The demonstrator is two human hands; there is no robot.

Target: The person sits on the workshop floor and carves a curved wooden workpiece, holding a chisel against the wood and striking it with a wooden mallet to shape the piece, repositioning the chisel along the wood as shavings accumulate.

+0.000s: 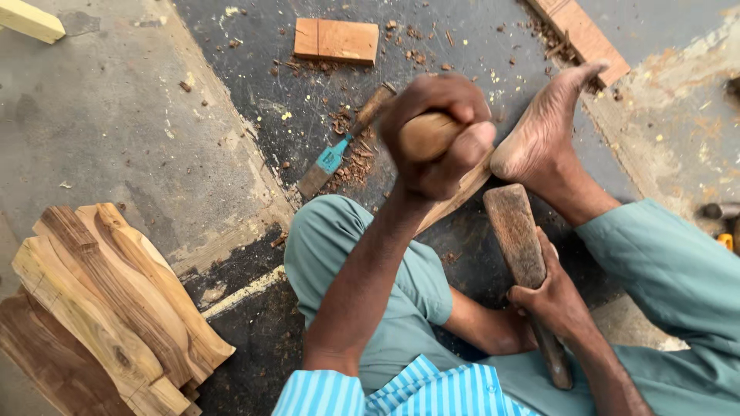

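Smooth, rounded wooden handle [426, 135] in left hand [435, 135]; rough, worn wooden mallet [518, 235] in right hand [551, 296]. Pale grained wood pieces [108, 308], sawn and matt. Dusty, stained concrete floor [100, 115] with chips. Spare chisel [339, 150]: dull metal, blue band.

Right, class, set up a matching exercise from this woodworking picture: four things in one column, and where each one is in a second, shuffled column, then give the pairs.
Things
1. wooden mallet
2. blue-banded chisel
3. stack of shaped wooden pieces
4. rectangular wood block

Places
A. lying loose on the floor among wood chips
B. on the floor at the top, beyond the hands
C. held by the handle in the right hand
D. piled at the lower left

The left hand grips a round wooden handle.

Pairs: 1-C, 2-A, 3-D, 4-B
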